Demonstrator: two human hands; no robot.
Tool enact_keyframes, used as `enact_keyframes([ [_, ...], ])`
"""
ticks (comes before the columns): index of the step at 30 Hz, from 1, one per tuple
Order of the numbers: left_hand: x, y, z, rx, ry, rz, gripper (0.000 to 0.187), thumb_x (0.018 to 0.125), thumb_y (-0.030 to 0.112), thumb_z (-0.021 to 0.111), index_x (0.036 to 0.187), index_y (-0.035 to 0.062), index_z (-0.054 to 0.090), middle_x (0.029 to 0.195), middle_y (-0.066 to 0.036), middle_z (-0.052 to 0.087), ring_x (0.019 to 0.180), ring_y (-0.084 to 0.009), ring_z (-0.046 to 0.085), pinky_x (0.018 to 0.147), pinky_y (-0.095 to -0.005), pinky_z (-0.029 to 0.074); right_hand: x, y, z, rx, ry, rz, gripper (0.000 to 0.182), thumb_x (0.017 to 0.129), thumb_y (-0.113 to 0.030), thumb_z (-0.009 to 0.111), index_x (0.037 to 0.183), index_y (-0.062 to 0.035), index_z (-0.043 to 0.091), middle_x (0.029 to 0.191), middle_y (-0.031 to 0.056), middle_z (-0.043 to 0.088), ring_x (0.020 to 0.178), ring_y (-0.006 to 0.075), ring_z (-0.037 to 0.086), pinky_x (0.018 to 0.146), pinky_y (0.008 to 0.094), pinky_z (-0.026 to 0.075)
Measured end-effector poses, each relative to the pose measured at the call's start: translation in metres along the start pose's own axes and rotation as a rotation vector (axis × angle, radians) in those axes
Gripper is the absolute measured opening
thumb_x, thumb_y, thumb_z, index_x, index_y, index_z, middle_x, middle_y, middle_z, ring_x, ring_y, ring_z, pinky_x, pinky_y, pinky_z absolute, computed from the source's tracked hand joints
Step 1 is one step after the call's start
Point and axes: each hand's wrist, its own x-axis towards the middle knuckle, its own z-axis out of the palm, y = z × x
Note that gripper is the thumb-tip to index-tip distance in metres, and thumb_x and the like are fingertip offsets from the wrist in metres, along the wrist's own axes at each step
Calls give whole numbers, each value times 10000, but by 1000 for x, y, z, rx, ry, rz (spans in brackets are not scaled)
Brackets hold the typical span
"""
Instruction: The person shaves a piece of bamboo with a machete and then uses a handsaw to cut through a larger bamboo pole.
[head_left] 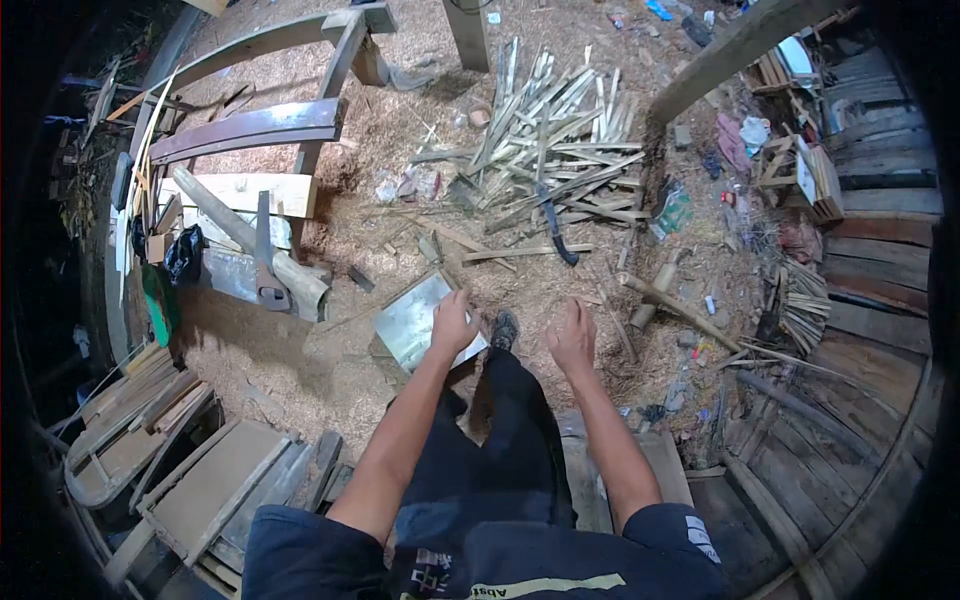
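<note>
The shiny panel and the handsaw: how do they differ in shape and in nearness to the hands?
The shiny panel is broad and four-sided; the handsaw is long and narrow. The left hand is at the shiny panel; the handsaw lies apart from both hands. Both lie left of the right hand.

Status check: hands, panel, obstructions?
Left hand over pale panel, contact unclear. Right hand apart from panel, no object visible in it. Shoe close beside panel.
</note>
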Motion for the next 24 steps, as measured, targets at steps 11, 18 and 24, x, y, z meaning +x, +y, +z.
enact_keyframes([
  [11,167,-136,192,151,-109,99,568,860,266,713,1354,35,555,1345,-196,572,1263,-389,536,1055,-503,435,122,138,222,-98,-158,43,693,843,-167,738,1461,-43,447,1434,231,474,1329,421,464,1112,525,378],
  [18,275,-244,348,240,-69,248,501,866,238,691,1307,37,566,1281,-206,591,1219,-398,558,1052,-513,445,179,258,415,-286,-185,-116,453,937,-142,578,1387,-90,569,1469,207,487,1336,383,479,1104,526,392],
  [24,325,-301,425,278,-134,339,415,874,219,708,1237,44,607,1216,-174,606,1168,-375,577,981,-499,484,209,313,494,-337,-132,-89,519,877,-142,678,1381,-100,558,1424,193,515,1315,383,492,1076,515,410],
])
